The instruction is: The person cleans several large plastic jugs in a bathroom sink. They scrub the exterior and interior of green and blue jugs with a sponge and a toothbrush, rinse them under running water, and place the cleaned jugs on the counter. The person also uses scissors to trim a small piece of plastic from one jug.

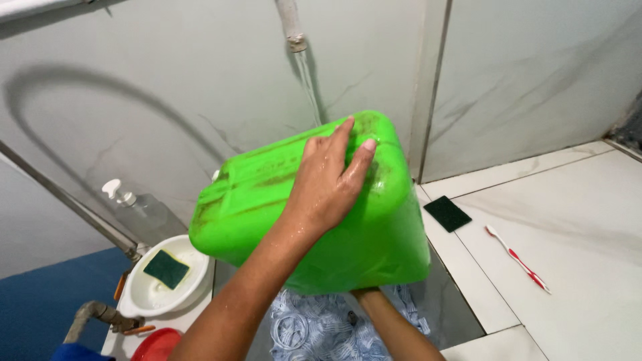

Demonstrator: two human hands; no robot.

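**Green jerrycan under the running tap**

At the lower left of the frame a white bowl (pixel 150 294) sits with a dark green sponge (pixel 166 269) lying in it. Just behind it, against the grey wall, stands a clear pump bottle (pixel 137 207), and a red lid (pixel 156 345) shows at the bottom edge beside a rusty pipe (pixel 100 314).

In the middle, the bright green jerrycan (pixel 374 234) is tipped on its side, tilted up toward the right, with water falling on its upper edge from the tap (pixel 292 30) at the top of the frame. My left hand (pixel 328 180) lies flat on its upper face, fingers (pixel 338 144) spread and pressed to the wet plastic, thumb toward the top corner; it grips nothing, only rests there. My right hand (pixel 364 293) is under the can's lower edge, touching it; only the wrist shows, so I cannot tell how its fingers lie. Below hangs a blue-and-white patterned cloth (pixel 321 327).

To the right, on the white tiled ledge (pixel 575 200), lie a black scouring pad (pixel 447 213) and, further right, a red-and-white toothbrush (pixel 518 259), well apart from the can.
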